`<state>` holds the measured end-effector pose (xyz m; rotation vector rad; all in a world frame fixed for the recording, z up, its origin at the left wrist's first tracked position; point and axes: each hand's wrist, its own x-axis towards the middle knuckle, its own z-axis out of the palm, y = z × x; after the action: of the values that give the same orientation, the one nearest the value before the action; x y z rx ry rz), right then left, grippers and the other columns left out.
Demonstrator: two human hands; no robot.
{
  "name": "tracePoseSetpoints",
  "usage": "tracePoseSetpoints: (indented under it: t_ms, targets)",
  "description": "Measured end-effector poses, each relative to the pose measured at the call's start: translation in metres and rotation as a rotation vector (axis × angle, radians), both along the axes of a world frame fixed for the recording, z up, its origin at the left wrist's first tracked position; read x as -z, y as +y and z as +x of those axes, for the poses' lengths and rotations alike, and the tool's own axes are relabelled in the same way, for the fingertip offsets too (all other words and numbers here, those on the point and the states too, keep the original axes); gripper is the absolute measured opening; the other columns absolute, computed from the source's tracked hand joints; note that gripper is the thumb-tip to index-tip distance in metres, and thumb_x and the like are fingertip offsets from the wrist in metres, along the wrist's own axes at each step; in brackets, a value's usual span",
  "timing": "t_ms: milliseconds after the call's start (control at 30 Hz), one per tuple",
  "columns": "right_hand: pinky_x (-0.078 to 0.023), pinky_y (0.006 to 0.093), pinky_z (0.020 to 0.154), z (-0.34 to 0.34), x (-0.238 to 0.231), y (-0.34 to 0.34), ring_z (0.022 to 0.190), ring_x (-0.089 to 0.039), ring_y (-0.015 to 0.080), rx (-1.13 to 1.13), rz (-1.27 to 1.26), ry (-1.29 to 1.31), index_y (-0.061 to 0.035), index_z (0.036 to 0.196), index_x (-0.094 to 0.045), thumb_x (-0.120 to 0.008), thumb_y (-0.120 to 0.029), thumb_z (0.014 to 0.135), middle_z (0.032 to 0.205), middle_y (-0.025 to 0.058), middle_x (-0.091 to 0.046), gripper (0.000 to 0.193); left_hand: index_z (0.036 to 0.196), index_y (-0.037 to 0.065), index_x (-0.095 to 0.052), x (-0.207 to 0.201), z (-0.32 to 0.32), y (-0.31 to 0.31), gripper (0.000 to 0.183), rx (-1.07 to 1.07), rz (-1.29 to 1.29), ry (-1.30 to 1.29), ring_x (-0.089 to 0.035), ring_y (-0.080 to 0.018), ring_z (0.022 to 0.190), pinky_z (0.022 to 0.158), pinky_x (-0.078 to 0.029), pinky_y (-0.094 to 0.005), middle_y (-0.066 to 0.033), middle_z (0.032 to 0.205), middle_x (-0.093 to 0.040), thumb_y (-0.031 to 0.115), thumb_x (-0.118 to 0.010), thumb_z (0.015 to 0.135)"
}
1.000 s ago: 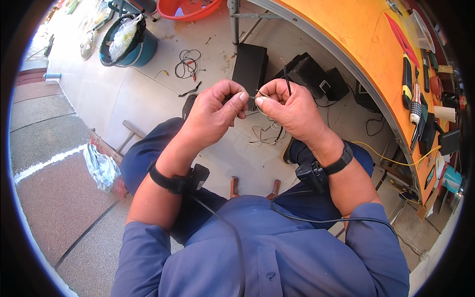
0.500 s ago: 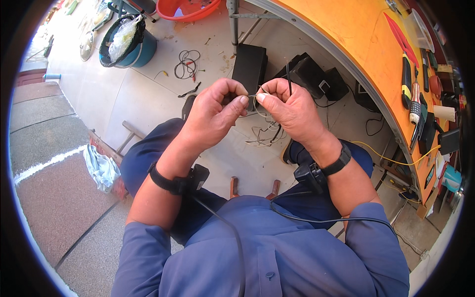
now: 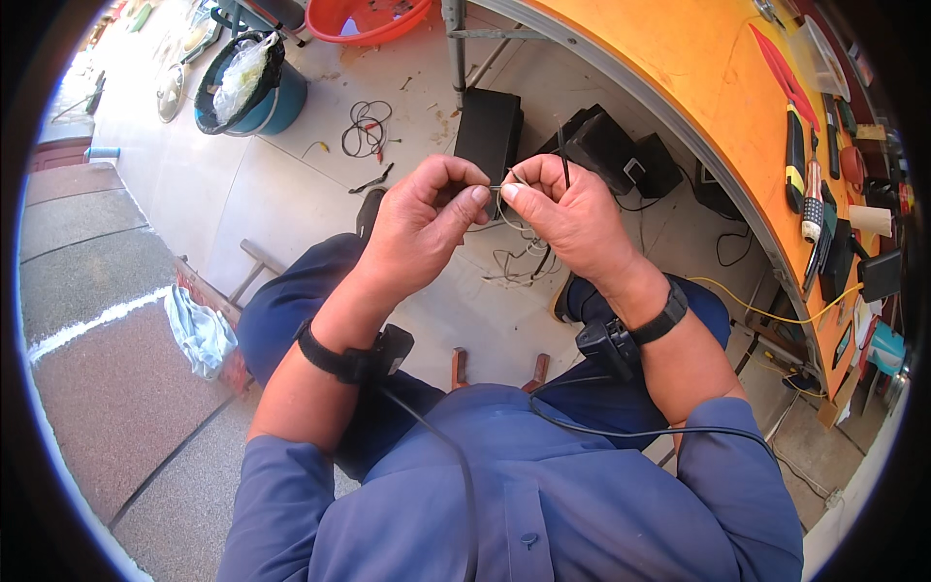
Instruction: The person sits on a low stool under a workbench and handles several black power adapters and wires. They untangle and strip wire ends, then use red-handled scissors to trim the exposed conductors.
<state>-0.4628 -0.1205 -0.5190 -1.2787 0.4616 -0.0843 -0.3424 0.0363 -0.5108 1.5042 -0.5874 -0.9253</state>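
Note:
Between my two hands runs a thin pale wire [image 3: 496,187], pinched at both sides. My left hand [image 3: 427,209] is closed, thumb against the curled forefinger, on the wire's left end. My right hand [image 3: 562,209] pinches the wire at thumb and forefinger. A black cable [image 3: 563,145] sticks up from among the right fingers. Below the right hand dangle loose thin whitish wires [image 3: 519,260] and a short black piece. The fingertips hide the exact ends of the wire.
Black boxes [image 3: 488,126] and black speaker-like cases [image 3: 601,145] stand on the floor ahead. A coiled cable [image 3: 367,128] and small pliers [image 3: 372,178] lie to the left. Farther off are a blue bucket [image 3: 281,102] and a red basin [image 3: 369,29]. An orange table [image 3: 679,58] with tools curves along the right.
The hands have drawn very slightly closer, so less wire shows between the fingertips. Both keep their pinch; the surroundings stay the same.

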Motion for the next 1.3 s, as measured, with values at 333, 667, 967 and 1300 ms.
tracePoseSetpoints:
  t_ms: [333,667,967,1300]
  targets:
    - [-0.041,0.0189,0.064,0.001,0.005,0.002,0.073,-0.049,0.0013,-0.016,-0.011,-0.061,-0.0009,0.101,-0.065,-0.065,-0.015,0.095,0.085,-0.0049,-0.060,0.015,0.098,0.000,-0.058,0.001,0.003,0.003,0.004,0.026,0.023,-0.098,-0.060,-0.0087,0.075,0.068,-0.050,-0.0232,-0.0027,0.084,-0.062,0.004,-0.059,0.097]
    - [-0.046,0.0183,0.054,0.001,-0.002,0.000,0.060,-0.053,0.0025,0.037,-0.081,0.061,-0.0006,0.104,-0.067,-0.063,-0.021,0.098,0.080,-0.0007,-0.064,0.022,0.098,0.000,-0.056,0.000,0.000,0.001,0.006,-0.003,0.023,-0.077,-0.062,-0.0095,0.073,0.067,-0.051,-0.0235,-0.0032,0.083,-0.062,0.005,-0.059,0.097]
    - [-0.047,0.0209,0.065,0.000,-0.001,-0.003,0.073,-0.056,0.0039,0.083,-0.126,0.071,0.0001,0.101,-0.068,-0.064,-0.019,0.096,0.084,-0.0003,-0.066,0.020,0.099,0.000,-0.056,-0.003,0.000,-0.004,0.007,-0.011,0.031,-0.111,-0.062,-0.0093,0.075,0.069,-0.052,-0.0242,-0.0031,0.084,-0.062,0.007,-0.059,0.098]
    - [-0.045,0.0183,0.060,-0.004,-0.003,-0.016,0.067,-0.054,0.0017,0.162,-0.067,-0.027,-0.0031,0.101,-0.069,-0.064,-0.020,0.098,0.081,-0.0026,-0.065,0.018,0.104,0.002,-0.059,-0.040,0.063,-0.025,0.010,-0.216,0.029,-0.277,-0.063,-0.0089,0.073,0.060,-0.048,-0.0232,-0.0029,0.085,-0.063,0.011,-0.058,0.099]
